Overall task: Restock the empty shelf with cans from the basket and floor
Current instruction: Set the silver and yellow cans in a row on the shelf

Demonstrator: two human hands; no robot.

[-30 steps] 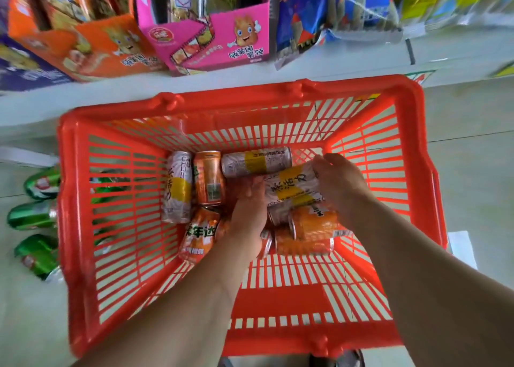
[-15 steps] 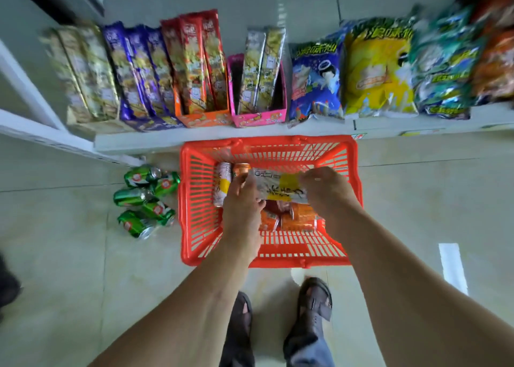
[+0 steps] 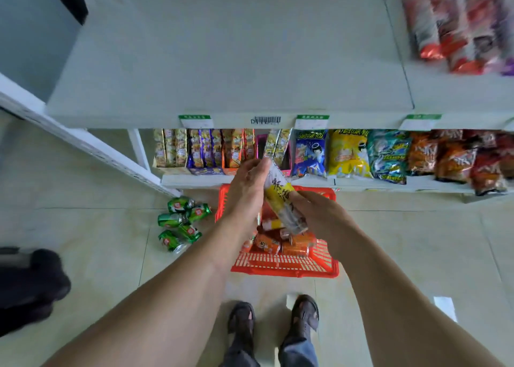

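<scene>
The bare white shelf (image 3: 222,60) fills the upper part of the view, its front edge carrying price tags (image 3: 196,121) and a barcode sticker. Its surface is open from the left edge across to a seam on the right, past which red snack packs (image 3: 445,24) lie. Below it the lower shelf (image 3: 347,183) is packed edge to edge with boxed snacks and crisp bags (image 3: 347,155). On the floor (image 3: 97,227), against that lower shelf, stands the red basket (image 3: 283,269), with orange cans (image 3: 281,242) lying in its near half. Just left of the basket a cluster of green cans (image 3: 180,222) lies on its side on the tiles, apart from the basket wall.

Above the basket, both hands hold white-and-yellow cans (image 3: 281,197), tilted, the upper end toward the shelf edge. It may be two cans held together; motion blur makes that hard to tell. The left hand (image 3: 247,188) has its grip closed around the upper end, fingers curled over the top. The right hand (image 3: 319,216) wraps the lower end from the right side. The cans sit below the bare shelf's front edge.
</scene>
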